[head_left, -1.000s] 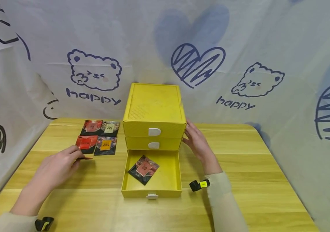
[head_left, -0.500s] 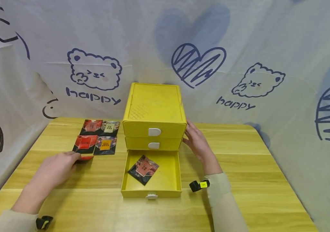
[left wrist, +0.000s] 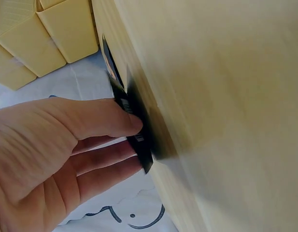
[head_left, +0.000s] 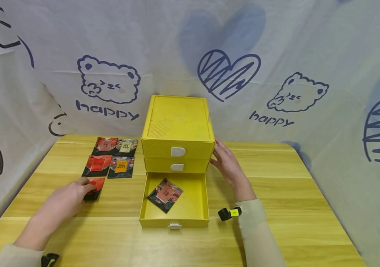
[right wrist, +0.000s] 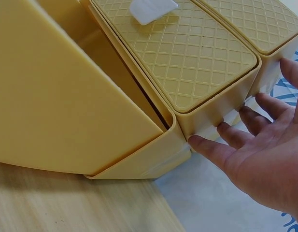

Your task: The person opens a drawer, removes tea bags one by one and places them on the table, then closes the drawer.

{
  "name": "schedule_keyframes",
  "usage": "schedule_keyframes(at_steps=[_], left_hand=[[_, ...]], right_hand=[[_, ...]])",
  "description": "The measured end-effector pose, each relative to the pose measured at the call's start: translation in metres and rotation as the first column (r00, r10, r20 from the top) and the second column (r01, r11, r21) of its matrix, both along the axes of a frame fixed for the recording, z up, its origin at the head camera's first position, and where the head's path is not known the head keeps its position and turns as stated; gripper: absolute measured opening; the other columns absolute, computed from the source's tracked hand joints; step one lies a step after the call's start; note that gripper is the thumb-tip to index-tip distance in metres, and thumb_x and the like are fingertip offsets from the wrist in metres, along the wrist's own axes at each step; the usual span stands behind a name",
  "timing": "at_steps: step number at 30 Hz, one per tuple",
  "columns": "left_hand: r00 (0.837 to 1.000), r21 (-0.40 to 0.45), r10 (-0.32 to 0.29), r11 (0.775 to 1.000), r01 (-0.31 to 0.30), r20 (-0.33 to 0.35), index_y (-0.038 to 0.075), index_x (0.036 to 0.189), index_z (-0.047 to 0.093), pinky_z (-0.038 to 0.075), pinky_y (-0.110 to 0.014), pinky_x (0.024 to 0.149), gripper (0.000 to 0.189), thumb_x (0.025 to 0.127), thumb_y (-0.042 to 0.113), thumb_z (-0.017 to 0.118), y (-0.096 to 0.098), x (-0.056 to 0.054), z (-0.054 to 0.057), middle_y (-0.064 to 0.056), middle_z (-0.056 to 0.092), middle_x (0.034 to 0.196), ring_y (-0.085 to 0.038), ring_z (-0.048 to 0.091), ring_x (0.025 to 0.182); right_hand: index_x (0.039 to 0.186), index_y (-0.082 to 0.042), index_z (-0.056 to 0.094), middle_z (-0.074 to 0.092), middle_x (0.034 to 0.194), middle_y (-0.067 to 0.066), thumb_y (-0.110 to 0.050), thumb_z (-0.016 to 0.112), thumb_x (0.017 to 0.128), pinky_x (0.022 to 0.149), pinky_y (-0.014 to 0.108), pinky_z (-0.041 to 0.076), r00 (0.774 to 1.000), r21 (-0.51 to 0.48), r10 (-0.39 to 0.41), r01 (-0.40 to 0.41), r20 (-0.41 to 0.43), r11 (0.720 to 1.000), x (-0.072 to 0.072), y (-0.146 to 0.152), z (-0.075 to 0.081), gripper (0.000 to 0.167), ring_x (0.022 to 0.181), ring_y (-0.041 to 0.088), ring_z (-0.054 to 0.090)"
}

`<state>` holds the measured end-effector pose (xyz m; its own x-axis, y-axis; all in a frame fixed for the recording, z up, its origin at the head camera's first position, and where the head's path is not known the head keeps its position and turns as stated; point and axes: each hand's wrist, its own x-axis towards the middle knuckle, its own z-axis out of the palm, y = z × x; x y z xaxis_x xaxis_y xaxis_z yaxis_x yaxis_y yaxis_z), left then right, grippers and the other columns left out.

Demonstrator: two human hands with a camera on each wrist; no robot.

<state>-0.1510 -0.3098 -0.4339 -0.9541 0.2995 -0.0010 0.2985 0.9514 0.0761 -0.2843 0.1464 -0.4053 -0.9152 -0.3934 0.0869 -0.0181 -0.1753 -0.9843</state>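
Observation:
Between thumb and fingers, my left hand (head_left: 68, 196) pinches a red and black packet (head_left: 97, 187) just above the table, in front of the laid-out packets. In the left wrist view the packet's dark side (left wrist: 134, 130) faces the thumb, and it is tilted against the wood. My right hand (head_left: 228, 163) rests its fingertips on the right side of the yellow drawer cabinet (head_left: 178, 118); its fingers are spread in the right wrist view. The cabinet's bottom drawer (head_left: 193, 207) is pulled out and holds one dark packet with a pinkish label (head_left: 165, 194). Both upper drawers are closed.
Several packets lie in two rows left of the cabinet: a red one (head_left: 97, 165), one with an orange label (head_left: 121, 167), one with a pink label (head_left: 105, 146), one with a cream label (head_left: 126, 147). A printed white cloth (head_left: 169, 44) hangs behind the wooden table (head_left: 276, 193).
My left hand has drawn the packet slightly toward me, away from the red packet behind it, and its red front has turned into view. The right hand stays at the cabinet.

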Motion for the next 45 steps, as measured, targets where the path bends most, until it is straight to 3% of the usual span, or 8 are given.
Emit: schedule_keyframes(at_steps=[8,15,26,37,39,42,45], left_hand=[[1.0,0.05,-0.015,0.999,0.013,0.026,-0.005,0.114,0.072,0.062,-0.051,0.074,0.043,0.073,-0.017,0.075,-0.002,-0.001,-0.004,-0.029,0.061,0.116,-0.04,0.068,0.095],[1.0,0.126,-0.008,0.992,0.006,0.018,-0.009,0.114,0.071,0.06,-0.055,0.08,0.047,0.07,-0.006,0.086,-0.003,0.0,-0.008,-0.028,0.059,0.114,-0.038,0.066,0.095],[1.0,0.123,0.011,0.992,-0.01,-0.004,-0.008,0.114,0.071,0.06,-0.052,0.076,0.045,0.071,-0.007,0.085,-0.002,0.003,-0.009,-0.026,0.059,0.112,-0.036,0.065,0.094],[1.0,0.145,0.024,0.989,-0.026,0.015,-0.005,0.117,0.071,0.06,-0.055,0.078,0.046,0.073,-0.008,0.086,-0.002,0.008,-0.006,-0.026,0.059,0.119,-0.041,0.065,0.102],[1.0,0.145,0.017,0.989,-0.017,0.002,-0.004,0.117,0.071,0.06,-0.052,0.072,0.046,0.073,-0.007,0.086,0.0,0.009,-0.003,-0.026,0.059,0.119,-0.041,0.065,0.1],[0.996,0.157,-0.024,0.987,0.038,-0.09,-0.004,0.119,0.07,0.06,-0.046,0.065,0.048,0.074,-0.007,0.086,0.005,0.009,0.003,-0.024,0.06,0.117,-0.038,0.067,0.097],[0.973,0.175,-0.078,0.978,0.118,-0.217,-0.003,0.123,0.069,0.057,-0.036,0.057,0.05,0.075,-0.007,0.084,0.014,0.008,0.009,-0.02,0.062,0.116,-0.029,0.067,0.088]], right_hand=[[0.167,-0.012,0.021,0.022,0.172,0.009,-0.026,0.039,0.112,0.124,0.062,0.024,1.0,0.005,0.002,-0.002,-0.004,1.0,0.0,0.001,0.0,0.059,0.158,0.029,0.021],[0.167,-0.013,0.021,0.022,0.172,0.009,-0.026,0.04,0.112,0.124,0.061,0.024,1.0,0.004,-0.002,0.002,-0.001,1.0,0.0,0.001,0.0,0.059,0.158,0.029,0.021],[0.167,-0.014,0.023,0.024,0.172,0.007,-0.027,0.04,0.112,0.124,0.061,0.026,1.0,0.017,-0.011,0.011,0.002,1.0,0.0,0.001,0.0,0.058,0.158,0.027,0.022],[0.167,-0.013,0.021,0.022,0.172,0.008,-0.028,0.04,0.112,0.124,0.06,0.026,1.0,0.011,-0.007,0.007,0.008,1.0,0.0,0.002,-0.001,0.06,0.158,0.028,0.022],[0.167,-0.013,0.022,0.023,0.172,0.008,-0.028,0.04,0.112,0.124,0.06,0.026,1.0,0.01,-0.007,0.007,0.005,1.0,0.0,0.001,0.0,0.06,0.158,0.028,0.022],[0.167,-0.013,0.023,0.023,0.172,0.008,-0.027,0.041,0.112,0.124,0.06,0.026,1.0,0.006,-0.01,0.01,0.0,1.0,0.001,0.001,0.0,0.059,0.158,0.028,0.023],[0.167,-0.013,0.023,0.023,0.172,0.008,-0.025,0.04,0.112,0.124,0.06,0.025,1.0,-0.003,-0.013,0.013,0.004,1.0,0.001,0.0,0.0,0.059,0.158,0.028,0.023]])
